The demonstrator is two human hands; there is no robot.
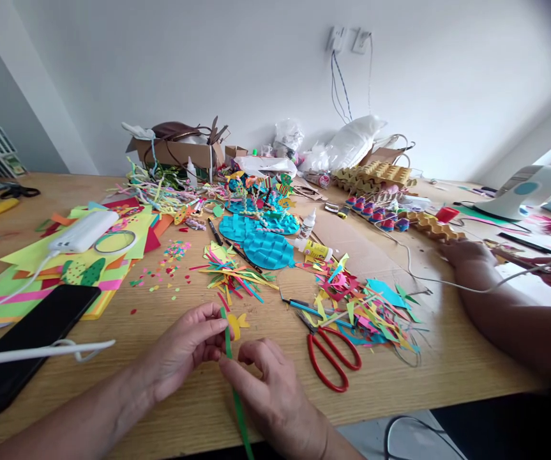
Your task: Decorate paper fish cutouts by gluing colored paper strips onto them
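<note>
A narrow green paper strip (239, 415) runs between my two hands and hangs down toward the table's front edge. My left hand (196, 335) pinches its upper end between thumb and fingers. Lower on the same strip, my right hand (268, 383) has thumb and forefinger closed on it. Just behind the fingertips is a small yellow paper cutout (237, 324), partly hidden by the strip. Red-handled scissors (330, 354) lie on the table to the right of my right hand, beside a pile of coloured paper scraps (352, 310).
Blue woven paper shapes (268, 249) and glue bottles (308, 223) occupy the middle. Left are coloured sheets (143, 220), a white power bank (83, 231) and a black phone (30, 345). At right, another person's arm (490, 294) reaches toward an egg carton strip (431, 227); a white cable (447, 281) crosses there.
</note>
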